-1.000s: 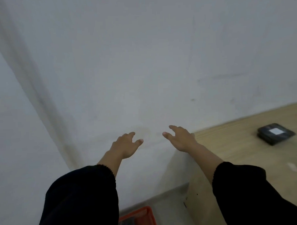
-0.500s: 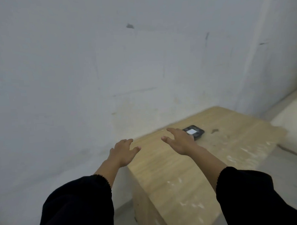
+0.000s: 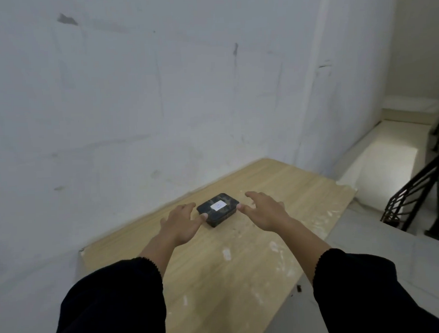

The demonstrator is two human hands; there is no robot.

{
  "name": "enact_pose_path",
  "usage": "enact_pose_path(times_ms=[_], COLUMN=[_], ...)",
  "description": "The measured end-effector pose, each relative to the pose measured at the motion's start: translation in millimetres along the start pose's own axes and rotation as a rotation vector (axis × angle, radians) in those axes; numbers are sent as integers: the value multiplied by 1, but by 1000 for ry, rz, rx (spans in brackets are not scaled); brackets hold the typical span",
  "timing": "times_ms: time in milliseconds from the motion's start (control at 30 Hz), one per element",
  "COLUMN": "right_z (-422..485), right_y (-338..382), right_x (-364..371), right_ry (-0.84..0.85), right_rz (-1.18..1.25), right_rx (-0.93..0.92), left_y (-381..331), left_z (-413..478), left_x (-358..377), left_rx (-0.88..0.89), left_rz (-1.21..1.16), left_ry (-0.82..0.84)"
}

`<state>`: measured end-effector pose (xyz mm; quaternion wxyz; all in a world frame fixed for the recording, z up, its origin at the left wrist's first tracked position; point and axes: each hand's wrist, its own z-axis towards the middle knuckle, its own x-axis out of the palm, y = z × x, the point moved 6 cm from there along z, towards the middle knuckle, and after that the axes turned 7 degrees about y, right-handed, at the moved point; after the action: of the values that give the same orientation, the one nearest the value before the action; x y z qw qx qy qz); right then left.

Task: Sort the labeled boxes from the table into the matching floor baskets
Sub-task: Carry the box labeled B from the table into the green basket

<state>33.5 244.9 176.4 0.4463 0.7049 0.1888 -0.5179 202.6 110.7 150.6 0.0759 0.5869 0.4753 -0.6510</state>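
The left hand [image 3: 182, 224] is being held low over the worktop [image 3: 243, 266], at the left end of the box [image 3: 218, 209], with its fingers [image 3: 187, 208] spread wide and the thumb tip just at the box's near-left corner; whether contact is being made cannot be told. Nothing is being gripped by this hand. The box, black with a white label [image 3: 219, 206] on its lid, is lying flat on the worktop, near the wall [image 3: 135, 107] and between the two hands; the label's marking is too small to be read. The right hand [image 3: 264, 213] is being held at the opposite end of the box, its fingers likewise wide and empty, the thumb tip close against the right edge. The hands are judged to be placed on both sides so that the box can be clamped from its two ends and lifted level, label uppermost. No floor basket is being shown in this view.
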Motion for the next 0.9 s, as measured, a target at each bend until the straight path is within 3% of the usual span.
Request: enact_pose_path(times_ms=[433,900], right_z=[191,374], right_y=[-67,-94], right_x=[-17,72], right_ry=[117,422], right_rz=[-49,-67], right_rx=[-42,-219], left_y=[-4,47], left_z=[174,265], left_x=[15,74], left_rx=[-137,-481], left_rz=[-75,-220], left_ry=[-78,-168])
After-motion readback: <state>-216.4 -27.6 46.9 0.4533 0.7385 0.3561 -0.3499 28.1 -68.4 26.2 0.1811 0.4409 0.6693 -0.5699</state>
